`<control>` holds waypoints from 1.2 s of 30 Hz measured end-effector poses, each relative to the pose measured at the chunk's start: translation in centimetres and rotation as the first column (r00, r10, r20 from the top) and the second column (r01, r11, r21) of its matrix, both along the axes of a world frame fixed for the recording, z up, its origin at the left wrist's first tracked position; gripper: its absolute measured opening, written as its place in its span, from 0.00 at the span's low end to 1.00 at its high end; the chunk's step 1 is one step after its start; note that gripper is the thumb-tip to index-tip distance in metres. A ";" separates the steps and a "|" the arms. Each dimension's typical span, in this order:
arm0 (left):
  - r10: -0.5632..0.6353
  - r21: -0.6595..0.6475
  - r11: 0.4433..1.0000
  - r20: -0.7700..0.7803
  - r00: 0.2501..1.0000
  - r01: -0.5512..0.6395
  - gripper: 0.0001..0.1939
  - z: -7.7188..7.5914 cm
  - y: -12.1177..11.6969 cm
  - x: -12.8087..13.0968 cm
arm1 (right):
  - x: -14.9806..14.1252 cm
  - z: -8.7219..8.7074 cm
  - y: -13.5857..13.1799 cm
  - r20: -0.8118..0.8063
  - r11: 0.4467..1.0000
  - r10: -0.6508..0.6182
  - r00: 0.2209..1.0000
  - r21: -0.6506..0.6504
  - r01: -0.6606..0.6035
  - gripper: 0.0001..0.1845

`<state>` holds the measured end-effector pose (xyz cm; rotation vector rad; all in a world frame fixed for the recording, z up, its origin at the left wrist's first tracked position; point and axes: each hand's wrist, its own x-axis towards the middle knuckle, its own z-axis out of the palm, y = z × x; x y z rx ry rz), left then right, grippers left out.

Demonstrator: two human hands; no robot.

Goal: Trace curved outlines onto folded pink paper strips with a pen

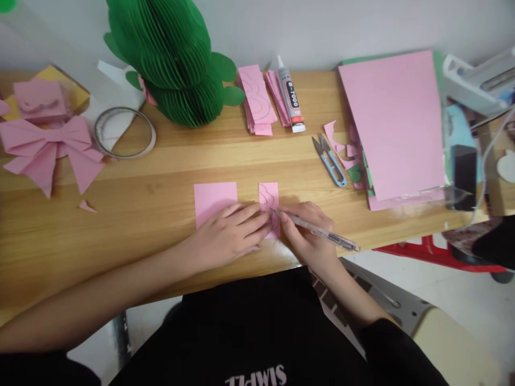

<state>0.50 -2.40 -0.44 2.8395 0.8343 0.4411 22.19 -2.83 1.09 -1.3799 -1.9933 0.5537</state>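
A narrow pink paper strip (pixel 269 194) lies on the table, with a curved outline drawn on it. In my right hand (pixel 311 230) is a clear pen (pixel 322 231), its tip touching the strip. My left hand (pixel 231 233) lies flat with fingers stretched out, the fingertips at the strip's left edge. Under the same hand, partly covered, is a larger pink paper square (pixel 213 198).
Pink paper pieces (pixel 257 99) with drawn curves sit beside a glue tube (pixel 290 94). Blue thread snips (pixel 330 161) lie near scraps and a pink sheet stack (pixel 398 123). Leftward are a tape roll (pixel 151 140), a pink paper bow (pixel 52 142) and a green honeycomb paper decoration (pixel 169 48).
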 end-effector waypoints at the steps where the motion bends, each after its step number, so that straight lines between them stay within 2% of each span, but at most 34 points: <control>1: -0.003 0.005 1.000 -0.005 1.000 0.003 0.14 0.0 0.0 0.0 | 0.1 0.0 -0.1 0.000 1.000 -0.001 1.000 0.007 0.001 0.07; 12: 0.018 0.063 0.998 -0.010 1.000 -0.017 0.18 0.3 0.0 0.2 | 0.5 0.1 -1.0 -0.009 1.000 -0.029 1.000 -0.002 0.029 0.07; 23: -0.028 0.000 1.000 -0.047 0.999 0.028 0.16 0.4 0.0 0.1 | 0.4 0.1 -1.0 0.016 1.000 -0.015 1.000 -0.008 0.015 0.08; 29: -0.016 -0.035 0.999 -0.029 0.999 0.015 0.17 0.2 -0.1 0.1 | 0.9 0.4 -1.9 0.043 0.999 -0.042 0.998 -0.025 0.043 0.07; 36: 0.010 -0.080 0.997 -0.003 1.000 -0.010 0.18 0.1 -0.3 0.1 | 0.7 0.1 -1.4 0.039 0.999 -0.032 0.999 -0.004 0.032 0.08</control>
